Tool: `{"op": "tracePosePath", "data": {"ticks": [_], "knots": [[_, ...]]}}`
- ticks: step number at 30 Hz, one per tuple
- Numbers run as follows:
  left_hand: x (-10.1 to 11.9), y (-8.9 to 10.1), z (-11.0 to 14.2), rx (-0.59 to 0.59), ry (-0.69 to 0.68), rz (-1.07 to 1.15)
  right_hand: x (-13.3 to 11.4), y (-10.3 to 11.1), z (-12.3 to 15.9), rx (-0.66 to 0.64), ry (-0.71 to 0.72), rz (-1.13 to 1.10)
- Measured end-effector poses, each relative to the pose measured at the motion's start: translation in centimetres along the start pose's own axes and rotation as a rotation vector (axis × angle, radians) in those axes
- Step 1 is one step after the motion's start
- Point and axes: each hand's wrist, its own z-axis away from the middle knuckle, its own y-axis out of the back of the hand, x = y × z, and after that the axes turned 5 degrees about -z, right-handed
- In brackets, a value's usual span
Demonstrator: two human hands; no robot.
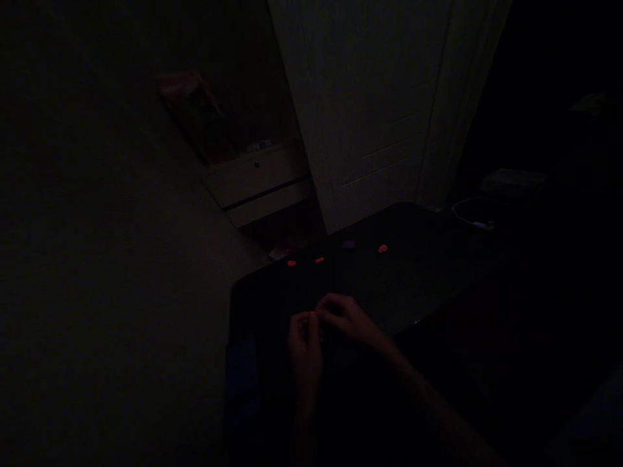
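Observation:
In dim light my left hand [305, 340] pinches a small red-orange piece [312, 313] between thumb and fingers, above the dark table. My right hand [343, 316] comes in from the right with its fingers closed at the same piece; whether it grips the piece too, or something else, is hidden. Farther back on the table lie a small orange round piece [291, 264], a short orange bar-shaped piece [319, 260], a purple block-like piece [348, 244] and an orange piece of rounded shape [383, 248].
The dark table [403, 285] has rounded far corners. A pale door [365, 117] stands behind it, with a light drawer unit [263, 178] to its left. A white cable [470, 220] lies at the right, near a box-like object [513, 181]. Something dark blue [242, 376] is at lower left.

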Motion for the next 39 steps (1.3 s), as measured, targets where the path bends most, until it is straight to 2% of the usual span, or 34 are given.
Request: {"op": "tracePosePath", "data": {"ticks": [9,18,39], "knots": [[0.14,-0.12,0.00,0.007,0.012,0.016,0.12,-0.21,-0.17,0.053,-0.006,-0.054],[0.43,-0.06,-0.07,0.013,-0.001,-0.001,-0.09,-0.09,0.16,0.002,0.017,-0.086],[0.32,0.24,-0.13,-0.018,-0.030,-0.068,0.18,-0.17,-0.01,0.043,-0.003,-0.024]]}}
